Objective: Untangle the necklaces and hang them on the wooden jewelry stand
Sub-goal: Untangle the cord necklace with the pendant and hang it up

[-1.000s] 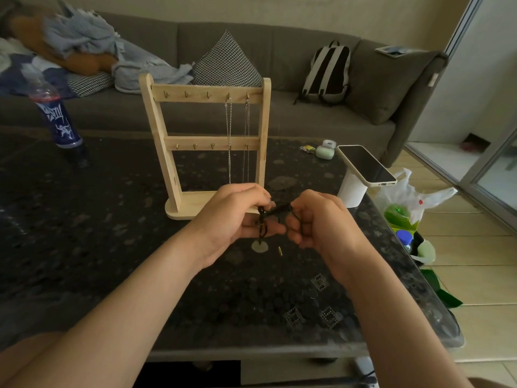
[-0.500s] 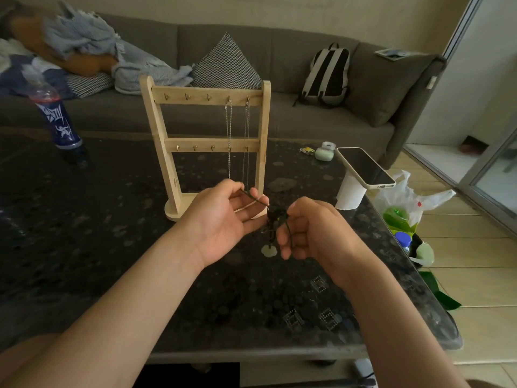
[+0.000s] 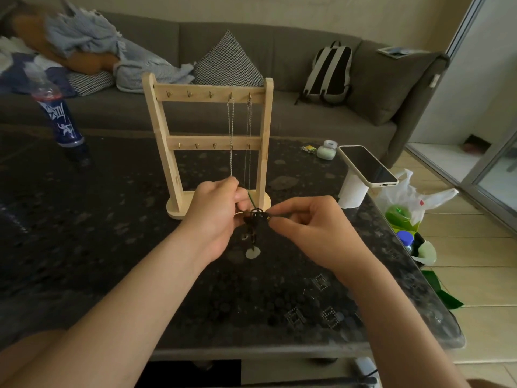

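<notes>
A tangled black cord necklace [image 3: 254, 223] with a pale round pendant [image 3: 252, 253] hangs between my hands above the dark table. My left hand [image 3: 216, 212] pinches the cord at its upper left, fingers curled. My right hand [image 3: 310, 228] pinches the knot's right side with thumb and forefinger. Just behind them stands the wooden jewelry stand [image 3: 208, 141], with two silver chain necklaces [image 3: 231, 135] hanging from the two rightmost hooks of its top bar. The other hooks are bare.
On the dark stone table [image 3: 112, 247] stand a blue bottle [image 3: 57, 116] at the far left, a phone [image 3: 368, 168] on a white holder and a small green case [image 3: 326, 151] at the right. A grey sofa lies behind; a plastic bag [image 3: 411, 200] sits on the floor right.
My left hand has curled its fingers back onto the cord after opening half a second ago. Both hands have lifted slightly, and the pendant dangles lower beneath the knot.
</notes>
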